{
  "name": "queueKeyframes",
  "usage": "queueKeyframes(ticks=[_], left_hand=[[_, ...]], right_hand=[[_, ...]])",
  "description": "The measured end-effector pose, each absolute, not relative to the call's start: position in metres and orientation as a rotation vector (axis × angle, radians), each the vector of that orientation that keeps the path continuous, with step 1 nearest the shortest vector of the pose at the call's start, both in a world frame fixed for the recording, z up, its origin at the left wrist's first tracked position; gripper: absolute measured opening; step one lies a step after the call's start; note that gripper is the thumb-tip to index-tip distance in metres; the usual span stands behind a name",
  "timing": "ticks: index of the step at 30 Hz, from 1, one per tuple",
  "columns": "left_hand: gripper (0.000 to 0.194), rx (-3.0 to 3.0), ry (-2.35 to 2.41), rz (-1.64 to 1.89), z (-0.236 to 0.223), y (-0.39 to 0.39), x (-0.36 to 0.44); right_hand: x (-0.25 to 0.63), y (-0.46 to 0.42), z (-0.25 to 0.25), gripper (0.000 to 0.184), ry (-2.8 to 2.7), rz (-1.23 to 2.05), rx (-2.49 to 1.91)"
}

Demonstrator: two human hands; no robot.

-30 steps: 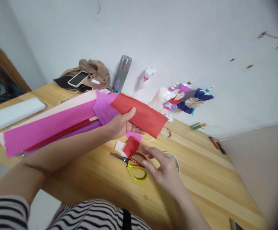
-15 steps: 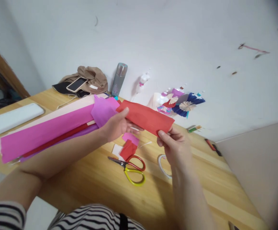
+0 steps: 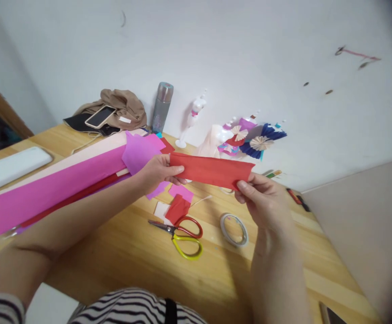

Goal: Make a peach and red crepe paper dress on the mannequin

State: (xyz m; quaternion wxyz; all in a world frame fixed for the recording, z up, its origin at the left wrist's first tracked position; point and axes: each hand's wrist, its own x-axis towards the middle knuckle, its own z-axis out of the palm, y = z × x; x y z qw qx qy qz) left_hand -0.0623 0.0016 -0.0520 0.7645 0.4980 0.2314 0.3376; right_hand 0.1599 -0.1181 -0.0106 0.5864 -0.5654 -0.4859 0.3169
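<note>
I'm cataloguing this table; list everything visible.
Paper strip: one, red, between hands
Scissors: one, red-yellow, centre
Tape: one, white, beside scissors
Small papers: several, red, pink, white, centre
Long papers: several, pink, purple, red, left
Flask: one, grey, back
Phone: one, black-screened, on cap
Cap: one, black, under phone
Cloth: one, brown, back
Slab: one, white, left
Figures: several, mostly white, back
Unclear items: several, mixed, right
Table: one, tan, underneath
Wall: one, white, back
Garment: one, black-white, bottom
Left hand: one, bare, on strip
Right hand: one, bare, on strip

Soft light, soft-edged shadows, right edge dark and blurred
</note>
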Motion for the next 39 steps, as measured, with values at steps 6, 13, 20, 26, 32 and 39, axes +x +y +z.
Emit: queueKeyframes(ticks=[6, 13, 20, 26, 32, 39], left_hand=[[0.032, 1.180, 0.510, 0.707, -0.054, 0.000, -0.059], [0.030, 1.259, 0.514, 0.686, -0.055, -0.001, -0.060], [0.025, 1.284, 0.496, 0.639, -0.056, 0.001, -0.059], [0.035, 1.245, 0.490, 0.612, -0.058, 0.000, -0.059], [0.048, 1.207, 0.623, 0.415, -0.057, -0.003, -0.059], [0.067, 1.349, 0.630, 0.478, -0.072, -0.004, -0.055]], right_hand=[[0.165, -0.118, -0.012, 0.035, -1.041, 0.727, -1.344], [0.171, -0.117, -0.017, 0.036, -1.033, 0.737, -1.316], [0.171, -0.113, -0.020, 0.033, -0.960, 0.719, -1.304], [0.168, -0.113, -0.022, 0.036, -0.980, 0.558, -1.320], [0.169, -0.116, -0.017, 0.035, -1.029, 0.565, -1.319], [0.167, -0.120, -0.020, 0.022, -1.139, 0.638, -1.272]])
